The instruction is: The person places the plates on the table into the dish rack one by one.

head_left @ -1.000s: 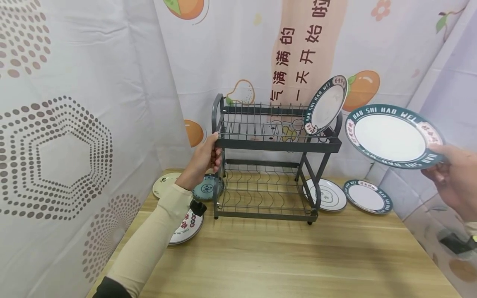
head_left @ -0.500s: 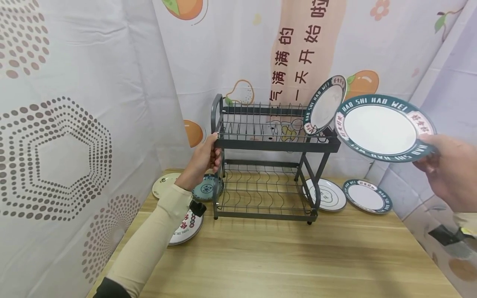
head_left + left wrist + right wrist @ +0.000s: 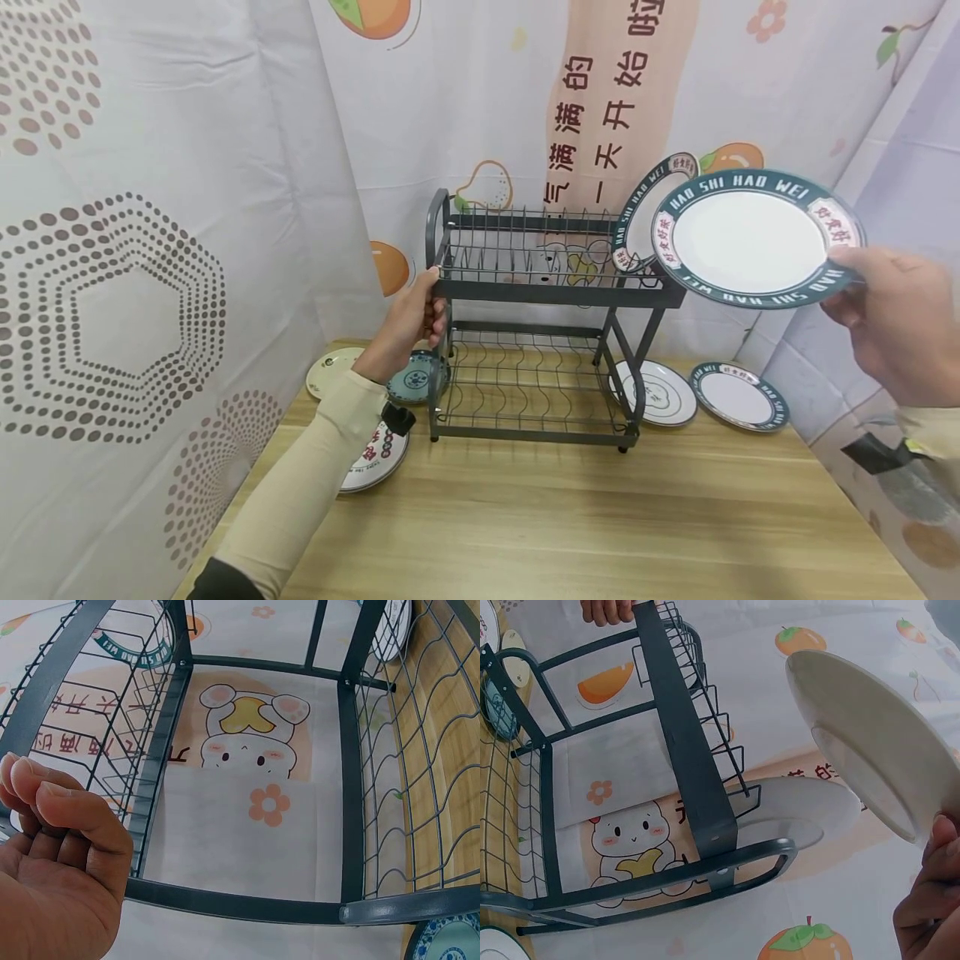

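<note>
Green-rimmed plate [image 3: 750, 242], pinched by the right hand [image 3: 903, 317], is hovering near the dish rack [image 3: 555, 292]; the left hand [image 3: 408, 327] is gripping the rack, whose upper tier [image 3: 517, 289] is holding one tilted plate [image 3: 649, 207].

The left sleeve [image 3: 300, 487] is plain cream, lightly creased — a small black block [image 3: 398, 418] at its wrist end, black fabric [image 3: 225, 581] at its lower end. To its right, the right sleeve [image 3: 936, 427], also cream, carries a black wrist piece [image 3: 876, 452].
</note>
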The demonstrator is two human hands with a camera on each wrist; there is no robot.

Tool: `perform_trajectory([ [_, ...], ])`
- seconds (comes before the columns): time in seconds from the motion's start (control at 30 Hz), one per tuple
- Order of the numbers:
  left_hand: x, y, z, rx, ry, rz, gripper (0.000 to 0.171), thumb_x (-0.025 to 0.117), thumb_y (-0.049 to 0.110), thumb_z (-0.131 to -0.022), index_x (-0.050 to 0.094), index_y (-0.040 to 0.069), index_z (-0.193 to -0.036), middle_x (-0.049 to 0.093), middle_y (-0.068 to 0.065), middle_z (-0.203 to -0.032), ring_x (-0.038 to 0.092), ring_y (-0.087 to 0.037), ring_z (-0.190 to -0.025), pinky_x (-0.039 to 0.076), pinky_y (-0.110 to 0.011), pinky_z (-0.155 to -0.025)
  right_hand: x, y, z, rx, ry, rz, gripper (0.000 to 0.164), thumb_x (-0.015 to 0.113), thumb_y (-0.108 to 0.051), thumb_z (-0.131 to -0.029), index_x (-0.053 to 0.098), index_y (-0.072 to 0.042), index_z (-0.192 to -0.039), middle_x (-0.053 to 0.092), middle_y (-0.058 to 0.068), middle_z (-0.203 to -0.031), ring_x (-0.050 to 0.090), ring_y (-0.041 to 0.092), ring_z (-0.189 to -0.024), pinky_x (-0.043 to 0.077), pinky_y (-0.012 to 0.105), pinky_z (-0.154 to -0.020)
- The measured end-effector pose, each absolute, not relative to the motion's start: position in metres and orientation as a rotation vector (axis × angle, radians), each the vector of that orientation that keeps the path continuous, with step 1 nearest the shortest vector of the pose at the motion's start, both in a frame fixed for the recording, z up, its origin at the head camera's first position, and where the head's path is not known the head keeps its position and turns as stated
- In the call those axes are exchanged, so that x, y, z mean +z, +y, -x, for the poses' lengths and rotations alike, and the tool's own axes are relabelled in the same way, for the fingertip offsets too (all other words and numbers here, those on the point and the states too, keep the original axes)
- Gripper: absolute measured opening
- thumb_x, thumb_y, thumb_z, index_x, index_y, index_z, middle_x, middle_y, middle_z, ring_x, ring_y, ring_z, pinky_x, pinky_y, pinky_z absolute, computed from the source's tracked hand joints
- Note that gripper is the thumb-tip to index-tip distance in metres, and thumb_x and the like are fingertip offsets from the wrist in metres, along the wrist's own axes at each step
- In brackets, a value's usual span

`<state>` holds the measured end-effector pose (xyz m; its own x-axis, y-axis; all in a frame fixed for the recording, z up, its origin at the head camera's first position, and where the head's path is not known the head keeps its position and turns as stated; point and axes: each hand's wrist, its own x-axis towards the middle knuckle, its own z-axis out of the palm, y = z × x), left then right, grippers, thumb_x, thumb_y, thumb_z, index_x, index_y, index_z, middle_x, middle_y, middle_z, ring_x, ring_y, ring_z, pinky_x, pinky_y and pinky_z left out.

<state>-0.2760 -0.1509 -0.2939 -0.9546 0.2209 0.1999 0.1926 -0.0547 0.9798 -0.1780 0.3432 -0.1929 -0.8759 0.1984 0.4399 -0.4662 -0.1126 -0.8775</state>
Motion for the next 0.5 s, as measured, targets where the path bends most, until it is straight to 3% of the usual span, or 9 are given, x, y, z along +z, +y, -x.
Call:
perform_trajectory([
  [0.2, -0.294, -0.152, 0.276, 2.225, 2.15, -0.474, 0.063, 0.042, 0.063, -0.104, 0.047, 0.007, -0.076, 0.049, -0.003, -0.059, 0.046, -0.016, -0.046, 0.041, -0.027, -0.045, -0.181, 0.323, 0.183, 2.01, -1.703, -0.278, 0.023, 0.065, 0.0, -0.099, 0.075, 0.006, -0.079, 0.067, 0.007, -0.065, 0.04, 0.014, -0.049, 0.019, 0.028, -0.048],
  [0.5, -0.294, -0.152, 0.276, 2.213, 2.153, -0.467, 0.064, 0.042, 0.064, -0.104, 0.047, 0.006, -0.077, 0.05, -0.004, -0.06, 0.046, -0.016, -0.047, 0.04, -0.029, -0.047, -0.17, 0.3, 0.19, 1.923, -1.77, -0.24, 0.028, 0.066, -0.002, -0.098, 0.072, 0.006, -0.073, 0.064, 0.007, -0.06, 0.041, 0.014, -0.044, 0.028, 0.023, -0.041],
])
